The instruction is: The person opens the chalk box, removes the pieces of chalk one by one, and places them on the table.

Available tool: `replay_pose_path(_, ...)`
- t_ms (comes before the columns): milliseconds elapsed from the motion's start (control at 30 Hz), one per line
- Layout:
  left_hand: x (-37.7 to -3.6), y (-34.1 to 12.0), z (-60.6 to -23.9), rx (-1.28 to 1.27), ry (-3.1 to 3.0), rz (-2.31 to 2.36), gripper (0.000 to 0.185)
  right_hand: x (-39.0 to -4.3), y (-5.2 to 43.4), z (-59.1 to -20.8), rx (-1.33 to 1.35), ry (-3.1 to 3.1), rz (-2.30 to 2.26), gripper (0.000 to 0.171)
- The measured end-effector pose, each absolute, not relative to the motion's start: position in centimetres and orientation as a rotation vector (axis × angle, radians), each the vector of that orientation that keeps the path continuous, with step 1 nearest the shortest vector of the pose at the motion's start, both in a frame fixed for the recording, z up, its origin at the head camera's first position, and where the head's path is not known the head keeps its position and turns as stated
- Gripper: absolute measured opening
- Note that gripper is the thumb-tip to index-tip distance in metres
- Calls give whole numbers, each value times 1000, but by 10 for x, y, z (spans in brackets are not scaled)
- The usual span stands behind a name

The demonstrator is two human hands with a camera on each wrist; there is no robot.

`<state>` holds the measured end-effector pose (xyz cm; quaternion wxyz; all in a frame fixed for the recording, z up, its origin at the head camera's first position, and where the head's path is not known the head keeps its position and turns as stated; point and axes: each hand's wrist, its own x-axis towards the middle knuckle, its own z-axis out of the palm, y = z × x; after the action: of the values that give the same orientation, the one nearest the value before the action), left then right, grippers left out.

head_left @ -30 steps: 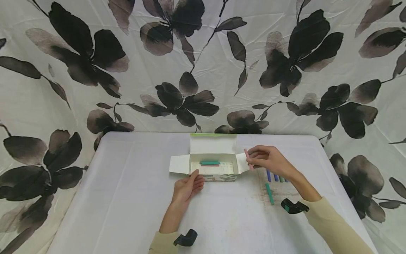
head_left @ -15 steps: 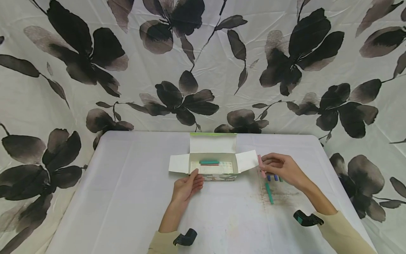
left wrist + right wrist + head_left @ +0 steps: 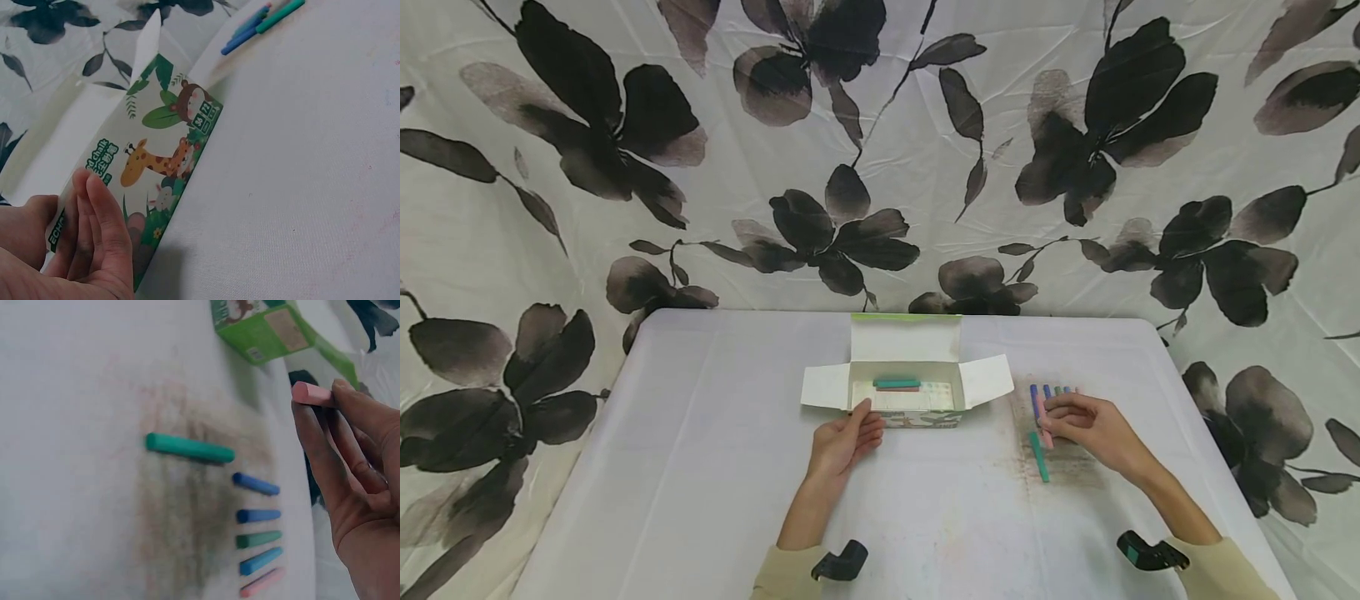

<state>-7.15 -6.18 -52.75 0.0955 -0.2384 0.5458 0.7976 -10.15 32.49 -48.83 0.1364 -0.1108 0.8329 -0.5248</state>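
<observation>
My right hand point(image 3: 1093, 425) pinches a pink chalk stick point(image 3: 306, 394) between thumb and fingers, above the table on the right. Beneath it lies a teal chalk stick point(image 3: 190, 448), near a row of several blue, green and pink sticks point(image 3: 258, 515). My left hand point(image 3: 838, 442) holds the front wall of a chalk box point(image 3: 925, 420), thumb at the rim and fingers against the printed side, which shows a giraffe point(image 3: 150, 164). Inside the open box, a teal stick point(image 3: 897, 383) lies beside a pink one point(image 3: 904, 389).
Box flaps point(image 3: 985, 379) spread out left, right and back. Brownish chalk dust point(image 3: 187, 506) smudges the white tablecloth point(image 3: 715, 467) around the loose sticks. A floral cloth point(image 3: 880, 167) hangs behind the table.
My right hand has moved right and toward me with the pink chalk stick, from beside the box's right flap to over the loose sticks. The left hand stays on the box.
</observation>
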Motion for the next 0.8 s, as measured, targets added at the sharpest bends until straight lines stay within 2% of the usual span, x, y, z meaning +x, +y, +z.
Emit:
replay_pose_path(500, -71, -63, -527, -684, 1616, 2372, 49, -81, 347, -526, -78, 2330, -1559, 43)
replay_pose_path(800, -71, -62, -526, -689, 1607, 2372, 47, -75, 340, -536, -77, 2506, -1394, 36)
